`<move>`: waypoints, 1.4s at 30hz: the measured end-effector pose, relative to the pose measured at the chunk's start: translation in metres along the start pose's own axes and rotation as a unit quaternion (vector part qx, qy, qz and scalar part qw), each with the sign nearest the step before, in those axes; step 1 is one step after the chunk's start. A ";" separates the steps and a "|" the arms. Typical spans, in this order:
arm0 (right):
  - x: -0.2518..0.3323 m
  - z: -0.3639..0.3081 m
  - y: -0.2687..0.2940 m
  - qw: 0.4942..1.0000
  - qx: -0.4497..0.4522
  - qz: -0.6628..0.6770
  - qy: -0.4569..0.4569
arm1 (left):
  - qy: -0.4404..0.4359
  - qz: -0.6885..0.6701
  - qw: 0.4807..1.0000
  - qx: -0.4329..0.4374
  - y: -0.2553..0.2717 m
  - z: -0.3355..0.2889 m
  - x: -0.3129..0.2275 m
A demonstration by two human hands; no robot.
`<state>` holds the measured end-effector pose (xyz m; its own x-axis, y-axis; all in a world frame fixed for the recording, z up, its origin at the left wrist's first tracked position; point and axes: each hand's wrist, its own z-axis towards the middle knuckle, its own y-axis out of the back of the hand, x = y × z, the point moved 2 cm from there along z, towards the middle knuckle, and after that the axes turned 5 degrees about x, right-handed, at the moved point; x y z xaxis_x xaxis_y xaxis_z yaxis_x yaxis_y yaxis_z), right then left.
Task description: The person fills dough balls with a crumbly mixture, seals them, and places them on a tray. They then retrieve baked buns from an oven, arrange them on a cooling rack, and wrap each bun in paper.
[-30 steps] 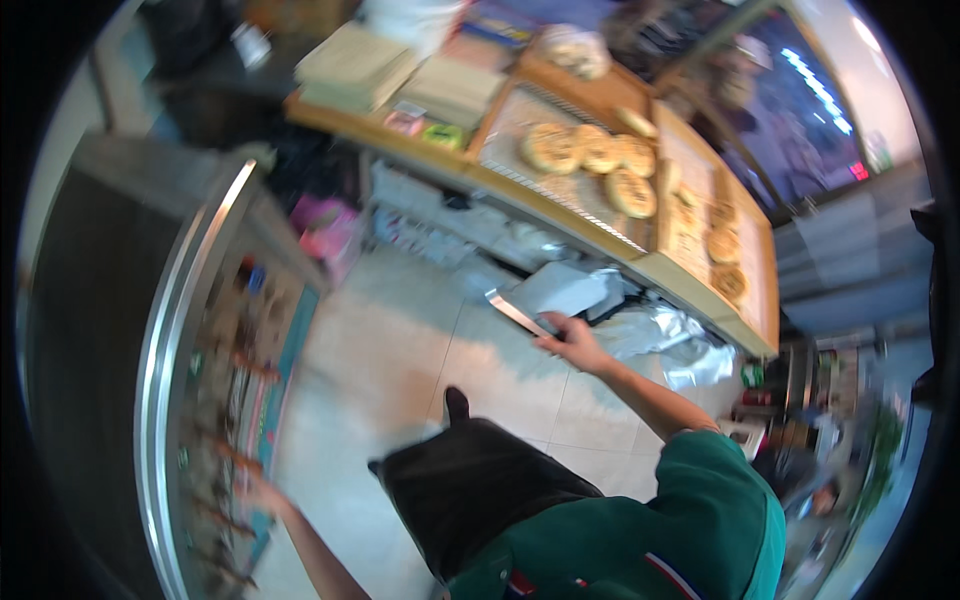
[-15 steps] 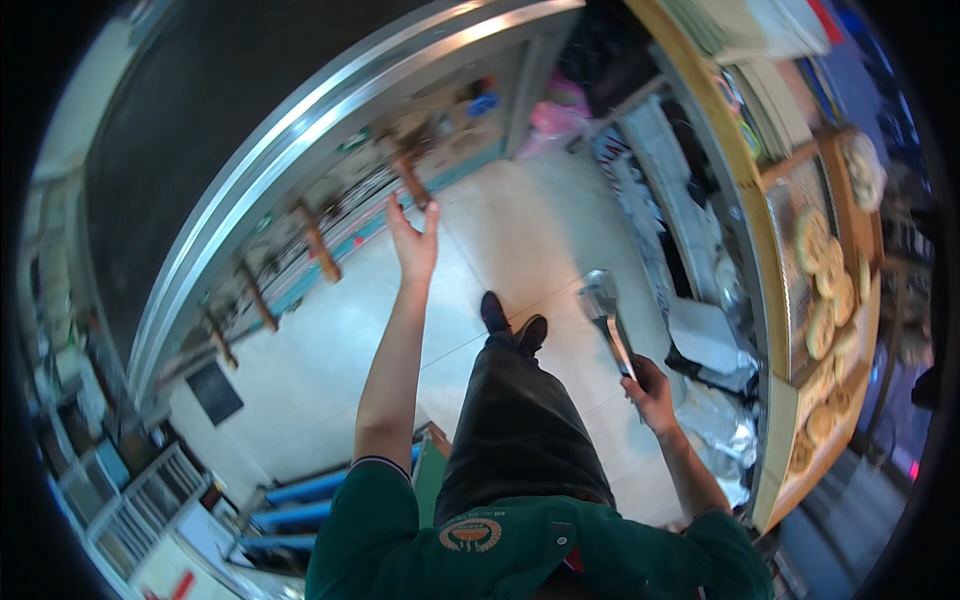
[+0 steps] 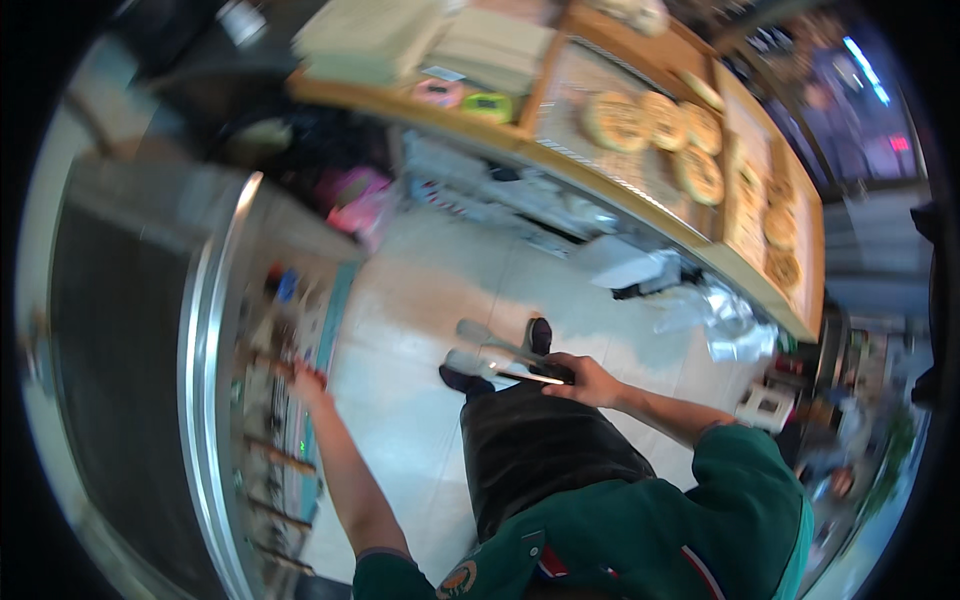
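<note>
My right hand grips a pair of metal tongs by their dark end; their broad tips are apart over the floor in front of my shoes. My left hand, blurred, is closed around the end of a brown wooden handle on the front of a large steel unit. Several similar handles, among them a lower one, stick out in a row nearer to me. The hand partly hides the end of the handle it holds.
The steel unit's bright edge runs along my left. A wooden counter ahead to the right bears round flat breads on a wire rack and stacked pale paper or bags. Plastic bags lie underneath; a pink bag sits in the corner.
My view has turned to the right. My left hand, open beside the wooden handle before, now closes on it. My right hand has swung the tongs inward, across in front of my legs.
</note>
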<state>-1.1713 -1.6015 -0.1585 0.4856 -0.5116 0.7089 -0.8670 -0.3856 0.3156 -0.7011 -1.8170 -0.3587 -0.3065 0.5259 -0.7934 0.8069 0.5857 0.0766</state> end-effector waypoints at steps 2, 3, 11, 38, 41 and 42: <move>-0.007 -0.014 0.015 1.000 0.002 -0.022 0.020 | 0.016 0.016 1.000 0.006 0.008 0.012 0.006; -0.011 -0.023 0.023 0.999 0.002 -0.016 0.033 | 0.015 0.009 0.999 0.040 0.011 0.019 0.007; -0.062 -0.101 0.106 0.987 -0.129 0.090 0.045 | 0.039 0.372 0.927 -0.013 0.022 0.030 -0.036; -0.259 -0.208 0.605 0.726 -0.492 -0.478 -0.051 | -0.329 0.501 0.798 -0.061 -0.513 -0.314 -0.082; -0.269 -0.190 0.613 0.750 -0.497 -0.433 -0.054 | -0.223 0.467 0.842 -0.154 -0.514 -0.314 -0.078; -0.272 -0.187 0.614 0.772 -0.497 -0.394 -0.044 | -0.219 0.472 0.840 -0.154 -0.515 -0.313 -0.077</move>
<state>-1.8566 -1.5553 -0.0400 0.8740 -0.4856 0.0171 0.0660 0.1534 0.9860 -1.2512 -1.9661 -0.1479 0.6667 0.6073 -0.4320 0.3962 0.2021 0.8956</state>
